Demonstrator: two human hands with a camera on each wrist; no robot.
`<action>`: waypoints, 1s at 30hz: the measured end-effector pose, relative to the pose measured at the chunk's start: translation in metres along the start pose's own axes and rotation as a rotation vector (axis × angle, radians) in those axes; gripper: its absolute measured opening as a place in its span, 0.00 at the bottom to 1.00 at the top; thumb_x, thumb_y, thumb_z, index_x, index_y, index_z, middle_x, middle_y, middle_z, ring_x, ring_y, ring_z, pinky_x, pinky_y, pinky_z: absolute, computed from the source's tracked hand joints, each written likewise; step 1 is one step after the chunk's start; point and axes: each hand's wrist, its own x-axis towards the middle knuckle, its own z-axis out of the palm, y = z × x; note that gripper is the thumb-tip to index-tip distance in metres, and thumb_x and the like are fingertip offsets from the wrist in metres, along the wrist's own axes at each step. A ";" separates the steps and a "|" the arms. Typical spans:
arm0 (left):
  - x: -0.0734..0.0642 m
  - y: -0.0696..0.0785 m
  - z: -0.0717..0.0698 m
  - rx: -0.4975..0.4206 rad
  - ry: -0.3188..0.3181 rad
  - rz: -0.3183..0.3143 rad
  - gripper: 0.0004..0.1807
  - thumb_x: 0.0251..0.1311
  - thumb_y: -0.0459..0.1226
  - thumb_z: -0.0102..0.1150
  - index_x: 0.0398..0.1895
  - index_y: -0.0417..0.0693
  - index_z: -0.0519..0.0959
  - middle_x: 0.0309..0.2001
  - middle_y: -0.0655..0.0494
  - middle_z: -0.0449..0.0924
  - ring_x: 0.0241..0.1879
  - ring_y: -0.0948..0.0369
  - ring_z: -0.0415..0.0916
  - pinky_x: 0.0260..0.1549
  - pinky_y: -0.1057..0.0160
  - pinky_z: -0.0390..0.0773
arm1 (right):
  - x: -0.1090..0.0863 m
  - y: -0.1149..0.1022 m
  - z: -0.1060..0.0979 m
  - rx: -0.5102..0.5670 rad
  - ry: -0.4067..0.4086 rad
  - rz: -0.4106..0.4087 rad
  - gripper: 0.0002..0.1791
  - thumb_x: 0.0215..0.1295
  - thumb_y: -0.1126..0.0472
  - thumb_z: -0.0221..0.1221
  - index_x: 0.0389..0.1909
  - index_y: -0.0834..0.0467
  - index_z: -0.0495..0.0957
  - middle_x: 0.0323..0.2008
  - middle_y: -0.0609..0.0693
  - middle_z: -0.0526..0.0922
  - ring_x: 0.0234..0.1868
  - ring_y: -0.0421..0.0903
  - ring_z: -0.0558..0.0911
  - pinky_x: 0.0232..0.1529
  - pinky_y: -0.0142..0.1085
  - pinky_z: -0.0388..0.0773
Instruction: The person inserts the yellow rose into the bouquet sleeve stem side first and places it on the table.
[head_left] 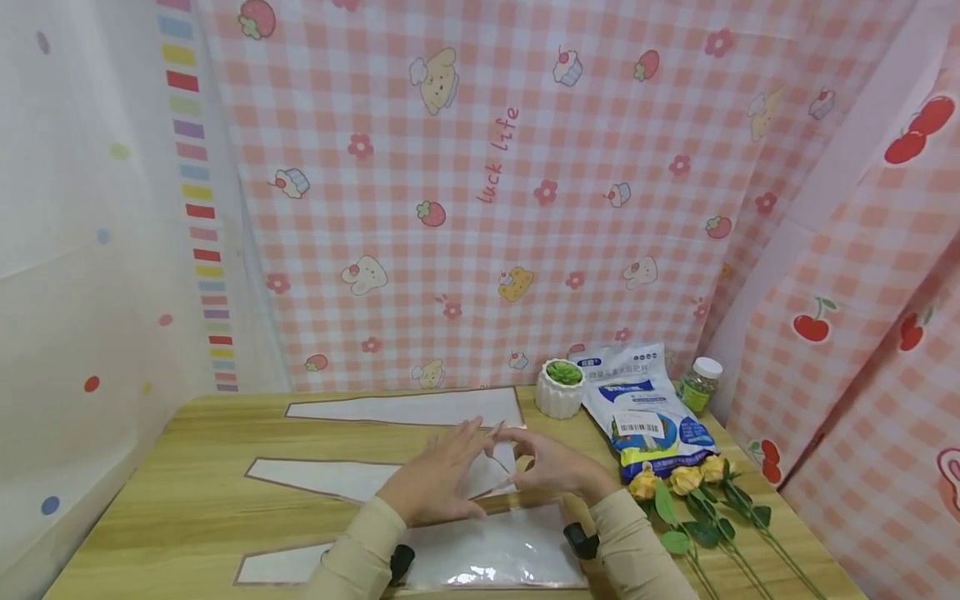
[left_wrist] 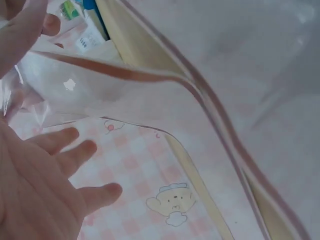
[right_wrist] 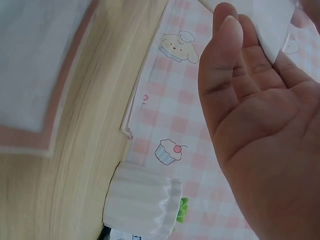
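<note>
A white translucent wrapping sheet (head_left: 352, 479) with a brownish border lies in the middle row on the wooden table, its right end raised between the hands. My left hand (head_left: 442, 475) is spread over that end, thumb apart from the fingers. In the left wrist view the straight fingers (left_wrist: 75, 155) stand beside the lifted, bordered film (left_wrist: 135, 97). My right hand (head_left: 551, 462) curls its fingers and thumb around the sheet's right edge. The right wrist view shows the sheet's white corner (right_wrist: 272, 25) within the curled fingers of that hand.
Another bordered sheet (head_left: 420, 408) lies behind, and one (head_left: 495, 546) in front under the forearms. At the right stand a white potted succulent (head_left: 560, 400), a fertilizer bag (head_left: 637, 417) and a capped jar (head_left: 701, 387). Yellow roses (head_left: 686, 481) lie at the right front. A checked curtain (head_left: 480, 250) hangs behind.
</note>
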 end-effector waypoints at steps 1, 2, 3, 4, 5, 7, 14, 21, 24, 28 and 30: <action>0.000 0.001 -0.001 0.000 -0.004 -0.001 0.50 0.52 0.58 0.73 0.75 0.54 0.60 0.79 0.48 0.53 0.77 0.46 0.53 0.66 0.29 0.59 | 0.000 0.000 0.000 -0.003 -0.005 -0.006 0.39 0.58 0.63 0.69 0.72 0.52 0.68 0.73 0.56 0.66 0.65 0.60 0.71 0.59 0.55 0.76; 0.000 0.001 -0.001 0.001 -0.009 0.000 0.52 0.53 0.58 0.73 0.76 0.53 0.58 0.78 0.49 0.57 0.76 0.48 0.55 0.66 0.29 0.59 | 0.000 0.000 -0.001 -0.003 -0.010 -0.013 0.38 0.58 0.63 0.69 0.71 0.51 0.69 0.73 0.55 0.66 0.65 0.60 0.71 0.58 0.53 0.77; 0.000 0.002 -0.001 0.003 -0.012 0.002 0.53 0.53 0.57 0.73 0.77 0.52 0.56 0.75 0.50 0.62 0.75 0.50 0.58 0.66 0.30 0.60 | 0.001 0.000 -0.001 -0.004 -0.017 -0.020 0.37 0.57 0.64 0.68 0.70 0.50 0.70 0.73 0.54 0.66 0.64 0.59 0.71 0.57 0.51 0.78; 0.000 0.002 -0.001 0.008 -0.014 0.006 0.54 0.53 0.57 0.73 0.78 0.50 0.55 0.73 0.51 0.66 0.73 0.51 0.62 0.67 0.32 0.62 | 0.001 0.000 -0.001 -0.002 -0.025 -0.027 0.36 0.57 0.64 0.68 0.68 0.48 0.72 0.72 0.53 0.67 0.63 0.58 0.71 0.55 0.50 0.78; 0.000 0.002 -0.001 0.011 -0.016 0.004 0.54 0.53 0.57 0.73 0.77 0.50 0.55 0.71 0.52 0.68 0.72 0.52 0.64 0.67 0.34 0.63 | 0.002 0.000 -0.001 0.001 -0.032 -0.033 0.35 0.56 0.66 0.67 0.67 0.47 0.73 0.72 0.52 0.67 0.63 0.57 0.71 0.54 0.48 0.78; 0.001 0.003 -0.002 0.025 -0.014 0.003 0.53 0.53 0.56 0.73 0.76 0.48 0.56 0.68 0.52 0.71 0.69 0.53 0.67 0.68 0.38 0.65 | 0.002 -0.001 -0.001 -0.003 -0.040 -0.047 0.34 0.55 0.68 0.66 0.64 0.45 0.75 0.71 0.49 0.68 0.62 0.55 0.72 0.54 0.47 0.77; 0.005 0.002 0.001 0.052 0.012 0.009 0.43 0.54 0.52 0.72 0.69 0.51 0.63 0.63 0.53 0.73 0.61 0.58 0.72 0.63 0.43 0.73 | -0.003 -0.004 -0.004 -0.055 -0.003 -0.018 0.33 0.55 0.67 0.66 0.63 0.45 0.77 0.65 0.49 0.75 0.55 0.52 0.77 0.53 0.49 0.77; 0.007 0.002 0.000 0.117 0.033 0.016 0.42 0.51 0.51 0.74 0.67 0.50 0.65 0.62 0.52 0.75 0.55 0.58 0.76 0.57 0.50 0.79 | -0.016 -0.004 -0.009 -0.089 0.072 -0.045 0.27 0.68 0.60 0.64 0.68 0.52 0.75 0.61 0.54 0.79 0.54 0.52 0.80 0.53 0.48 0.80; 0.007 0.002 0.002 0.146 0.029 0.019 0.43 0.50 0.52 0.75 0.67 0.49 0.65 0.61 0.52 0.76 0.52 0.57 0.79 0.53 0.55 0.81 | -0.029 -0.001 -0.013 -0.082 0.107 -0.082 0.24 0.71 0.59 0.62 0.67 0.57 0.75 0.61 0.59 0.79 0.53 0.54 0.81 0.52 0.47 0.81; 0.005 -0.002 0.004 0.181 0.022 0.030 0.45 0.51 0.53 0.75 0.68 0.48 0.64 0.62 0.51 0.74 0.49 0.58 0.79 0.50 0.58 0.82 | -0.051 0.000 -0.026 -0.101 0.161 -0.064 0.21 0.73 0.59 0.60 0.63 0.60 0.77 0.56 0.61 0.81 0.51 0.55 0.81 0.47 0.45 0.81; 0.003 -0.004 0.003 0.192 0.029 0.035 0.46 0.51 0.52 0.75 0.69 0.47 0.63 0.63 0.51 0.74 0.49 0.57 0.79 0.51 0.57 0.82 | -0.061 -0.003 -0.035 -0.110 0.188 -0.027 0.19 0.73 0.59 0.59 0.62 0.60 0.78 0.54 0.60 0.82 0.50 0.54 0.81 0.44 0.44 0.82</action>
